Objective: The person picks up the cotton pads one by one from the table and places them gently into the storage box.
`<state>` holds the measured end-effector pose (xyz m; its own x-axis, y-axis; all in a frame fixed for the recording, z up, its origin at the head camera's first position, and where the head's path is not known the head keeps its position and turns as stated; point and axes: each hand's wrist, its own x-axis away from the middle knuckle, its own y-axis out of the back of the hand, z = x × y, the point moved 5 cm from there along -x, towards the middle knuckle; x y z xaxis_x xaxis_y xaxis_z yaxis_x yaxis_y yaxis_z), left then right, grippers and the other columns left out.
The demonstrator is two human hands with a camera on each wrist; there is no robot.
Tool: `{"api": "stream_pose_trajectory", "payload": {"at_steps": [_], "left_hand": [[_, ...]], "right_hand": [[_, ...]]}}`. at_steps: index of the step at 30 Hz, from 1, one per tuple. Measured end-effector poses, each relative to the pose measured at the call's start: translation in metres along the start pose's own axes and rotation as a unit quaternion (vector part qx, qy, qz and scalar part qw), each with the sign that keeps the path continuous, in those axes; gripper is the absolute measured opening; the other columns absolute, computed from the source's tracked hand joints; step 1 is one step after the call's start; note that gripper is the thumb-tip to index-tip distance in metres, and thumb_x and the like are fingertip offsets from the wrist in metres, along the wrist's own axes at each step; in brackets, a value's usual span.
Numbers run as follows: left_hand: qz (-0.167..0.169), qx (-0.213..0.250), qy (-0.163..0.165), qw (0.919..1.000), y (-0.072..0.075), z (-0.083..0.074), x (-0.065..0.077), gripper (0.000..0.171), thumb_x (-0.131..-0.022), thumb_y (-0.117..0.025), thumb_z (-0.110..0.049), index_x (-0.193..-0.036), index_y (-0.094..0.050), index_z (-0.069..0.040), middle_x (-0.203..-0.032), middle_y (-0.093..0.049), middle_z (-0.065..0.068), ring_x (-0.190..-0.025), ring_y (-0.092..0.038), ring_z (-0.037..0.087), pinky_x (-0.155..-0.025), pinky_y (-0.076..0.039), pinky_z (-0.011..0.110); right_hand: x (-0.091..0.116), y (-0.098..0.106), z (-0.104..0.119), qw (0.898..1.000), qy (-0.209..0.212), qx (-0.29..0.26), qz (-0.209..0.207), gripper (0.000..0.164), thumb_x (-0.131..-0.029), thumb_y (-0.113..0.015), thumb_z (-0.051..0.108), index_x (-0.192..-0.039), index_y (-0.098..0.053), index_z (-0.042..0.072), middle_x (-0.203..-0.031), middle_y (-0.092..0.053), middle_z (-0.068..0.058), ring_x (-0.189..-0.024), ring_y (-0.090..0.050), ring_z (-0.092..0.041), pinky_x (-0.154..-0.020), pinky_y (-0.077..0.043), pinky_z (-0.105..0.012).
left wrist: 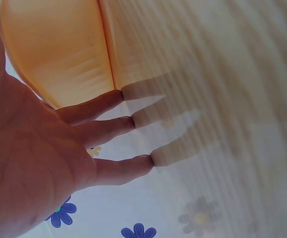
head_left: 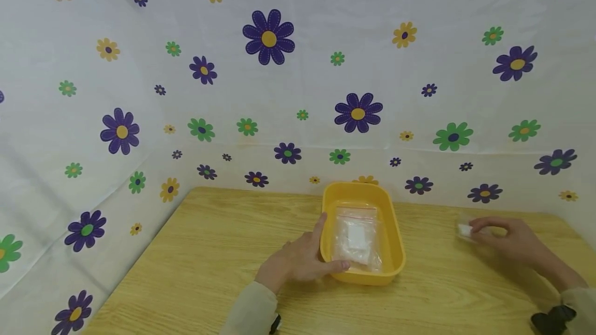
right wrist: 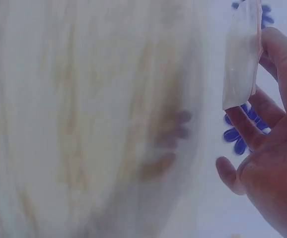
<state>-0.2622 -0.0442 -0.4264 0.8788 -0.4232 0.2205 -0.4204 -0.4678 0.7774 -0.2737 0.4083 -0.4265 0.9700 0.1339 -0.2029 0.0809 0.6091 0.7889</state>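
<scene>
A yellow plastic bin (head_left: 399, 257) stands on the table, holding clear zip bags (head_left: 346, 257) with a white piece inside. My left hand (head_left: 298, 260) grips the bin's near left corner, its thumb over the front rim and index finger along the left side. In the left wrist view, three spread fingers (left wrist: 99, 130) reach down to the tabletop beside the bin (left wrist: 59, 44). Off to the right of the bin, my right hand (head_left: 509, 239) pinches a small clear bag (head_left: 464, 229) with something white in it. That bag (right wrist: 241, 59) appears edge-on in the right wrist view.
The wood-grain table (head_left: 209, 252) runs back to a white sheet (head_left: 298, 81) printed with purple, green and yellow flowers. The sheet also hangs along the left side. A black strap (head_left: 554, 319) is around my right wrist.
</scene>
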Motion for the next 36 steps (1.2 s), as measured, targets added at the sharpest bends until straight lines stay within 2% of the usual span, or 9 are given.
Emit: {"api": "stream_pose_trajectory", "payload": {"at_steps": [3,7,12,16,21,25,28,31,36], "left_hand": [[0.000,-0.001,0.000,1.0000,0.000,-0.001,0.001,0.119,-0.081,-0.062,-0.082,-0.165,0.009,-0.035,-0.168,-0.034,0.006,-0.146,-0.046,0.035,-0.117,-0.034,0.068],[-0.003,-0.002,-0.001,1.0000,0.000,-0.002,0.001,0.119,-0.081,-0.062,-0.082,-0.165,0.009,-0.035,-0.167,-0.035,0.006,-0.144,-0.048,0.036,-0.116,-0.036,0.066],[-0.005,-0.008,-0.002,1.0000,0.000,-0.001,0.000,0.120,-0.080,-0.061,-0.084,-0.165,0.009,-0.035,-0.166,-0.037,0.006,-0.142,-0.050,0.035,-0.116,-0.037,0.066],[-0.007,-0.014,-0.007,0.9999,0.000,-0.002,-0.001,0.120,-0.080,-0.059,-0.085,-0.165,0.009,-0.034,-0.164,-0.039,0.006,-0.142,-0.050,0.033,-0.117,-0.034,0.068],[-0.010,-0.014,-0.014,0.9998,0.001,-0.002,-0.001,0.120,-0.080,-0.060,-0.085,-0.165,0.009,-0.034,-0.163,-0.041,0.008,-0.139,-0.052,0.034,-0.115,-0.037,0.067],[-0.009,-0.013,-0.011,0.9998,0.000,-0.001,0.000,0.122,-0.078,-0.060,-0.086,-0.165,0.009,-0.034,-0.162,-0.043,0.008,-0.136,-0.055,0.033,-0.114,-0.041,0.064],[-0.008,-0.013,-0.008,0.9999,0.000,0.000,0.000,0.122,-0.078,-0.060,-0.086,-0.165,0.008,-0.034,-0.161,-0.043,0.008,-0.135,-0.056,0.032,-0.114,-0.041,0.063],[-0.010,-0.011,-0.013,0.9998,0.000,0.000,0.001,0.121,-0.079,-0.060,-0.085,-0.165,0.007,-0.033,-0.161,-0.044,0.008,-0.135,-0.056,0.032,-0.114,-0.041,0.063],[-0.009,-0.015,-0.013,0.9998,0.000,0.001,0.000,0.121,-0.080,-0.059,-0.085,-0.165,0.009,-0.032,-0.163,-0.041,0.009,-0.139,-0.054,0.034,-0.116,-0.038,0.065]], "right_hand": [[0.001,0.001,0.015,0.999,0.035,0.014,-0.021,0.003,-0.092,-0.077,0.019,-0.094,-0.077,0.021,-0.107,-0.059,0.040,-0.103,-0.033,0.033,-0.084,-0.047,-0.031],[0.001,0.001,0.034,0.998,0.060,0.009,-0.025,0.009,-0.091,-0.078,0.015,-0.092,-0.075,0.023,-0.110,-0.060,0.040,-0.105,-0.034,0.031,-0.080,-0.053,-0.042],[0.001,0.001,0.058,0.996,0.080,0.012,-0.030,0.015,-0.090,-0.079,0.012,-0.091,-0.074,0.026,-0.113,-0.062,0.038,-0.107,-0.038,0.030,-0.077,-0.049,-0.018],[0.001,0.000,0.077,0.994,0.102,0.021,-0.039,0.020,-0.088,-0.080,0.011,-0.090,-0.072,0.030,-0.115,-0.064,0.034,-0.108,-0.040,0.029,-0.079,-0.051,-0.021],[0.002,-0.004,0.099,0.989,0.132,0.032,-0.059,0.027,-0.085,-0.082,0.010,-0.090,-0.071,0.034,-0.116,-0.070,0.025,-0.110,-0.043,0.028,-0.086,-0.046,-0.013],[0.002,-0.011,0.121,0.983,0.169,0.023,-0.071,0.032,-0.083,-0.083,0.007,-0.092,-0.071,0.034,-0.115,-0.075,0.008,-0.108,-0.049,0.023,-0.073,-0.045,-0.009],[0.001,-0.018,0.139,0.977,0.198,0.016,-0.077,0.035,-0.082,-0.083,0.003,-0.092,-0.070,0.034,-0.115,-0.076,-0.002,-0.109,-0.051,0.021,-0.075,-0.046,-0.006],[-0.003,-0.022,0.156,0.972,0.215,0.028,-0.084,0.038,-0.080,-0.084,0.003,-0.091,-0.069,0.036,-0.115,-0.076,-0.002,-0.112,-0.053,0.018,-0.091,-0.040,-0.001],[-0.008,-0.031,0.182,0.966,0.241,0.040,-0.086,0.036,-0.080,-0.085,0.005,-0.090,-0.069,0.036,-0.114,-0.077,0.001,-0.109,-0.067,-0.005,-0.097,-0.041,-0.005]]}}
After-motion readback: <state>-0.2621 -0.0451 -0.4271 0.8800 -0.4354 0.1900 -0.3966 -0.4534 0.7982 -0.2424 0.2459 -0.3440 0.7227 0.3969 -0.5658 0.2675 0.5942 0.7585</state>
